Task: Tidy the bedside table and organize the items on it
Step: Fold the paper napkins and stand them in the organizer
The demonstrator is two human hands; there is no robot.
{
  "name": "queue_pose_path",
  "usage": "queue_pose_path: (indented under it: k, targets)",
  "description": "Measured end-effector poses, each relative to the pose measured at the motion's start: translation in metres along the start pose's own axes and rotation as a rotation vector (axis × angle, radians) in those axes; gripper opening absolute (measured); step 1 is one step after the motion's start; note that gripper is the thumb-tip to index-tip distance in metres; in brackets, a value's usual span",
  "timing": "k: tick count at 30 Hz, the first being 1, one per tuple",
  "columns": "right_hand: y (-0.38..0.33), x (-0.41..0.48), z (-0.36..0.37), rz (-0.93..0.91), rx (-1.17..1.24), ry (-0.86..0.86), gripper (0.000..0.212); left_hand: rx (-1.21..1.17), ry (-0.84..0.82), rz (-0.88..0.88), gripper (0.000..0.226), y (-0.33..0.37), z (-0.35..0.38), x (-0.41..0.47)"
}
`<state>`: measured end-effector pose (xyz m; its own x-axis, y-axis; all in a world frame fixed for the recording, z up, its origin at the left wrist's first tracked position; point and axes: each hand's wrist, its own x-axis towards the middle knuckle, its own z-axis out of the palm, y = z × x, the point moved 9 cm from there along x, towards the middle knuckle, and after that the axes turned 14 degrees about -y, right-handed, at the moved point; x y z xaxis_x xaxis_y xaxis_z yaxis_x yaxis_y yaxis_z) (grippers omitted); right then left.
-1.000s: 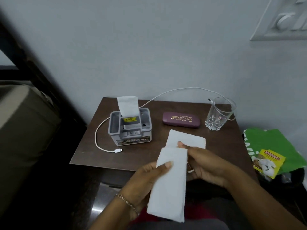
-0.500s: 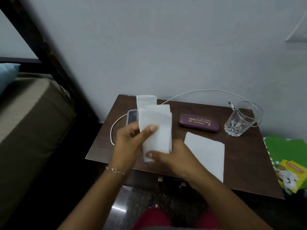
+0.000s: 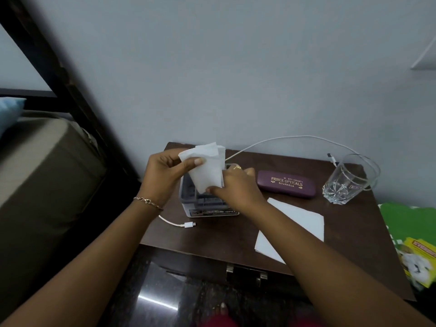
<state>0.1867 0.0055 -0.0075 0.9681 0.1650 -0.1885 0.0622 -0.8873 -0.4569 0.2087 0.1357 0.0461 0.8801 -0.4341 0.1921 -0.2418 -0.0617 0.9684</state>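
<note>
pinching a folded tissue (image 3: 207, 169), both hands' fingers (image 3: 197, 161) hold it over the grey organizer (image 3: 205, 206).

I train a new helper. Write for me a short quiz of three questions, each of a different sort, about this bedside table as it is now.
1. True or false: the glass lies on its side.
2. Which thing lies between the grey box and the glass?
A. purple case
B. a book
C. a phone
3. Fill in: both the left hand and the right hand hold a folded white ____ above the box.

Key
1. False; it stands upright.
2. A
3. tissue; a second tissue lies flat on the table.
</note>
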Motion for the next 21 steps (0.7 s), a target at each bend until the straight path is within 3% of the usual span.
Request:
queue_pose_path:
  k: [13,21]
  targets:
    - [-0.014,0.002,0.001,-0.070,-0.153,0.075,0.021,-0.078,0.093,-0.016,0.008,-0.014,-0.006,0.009]
    - [0.000,0.000,-0.009,0.024,-0.114,0.292,0.023,-0.011,0.023,0.040,0.011,-0.003,0.002,0.023]
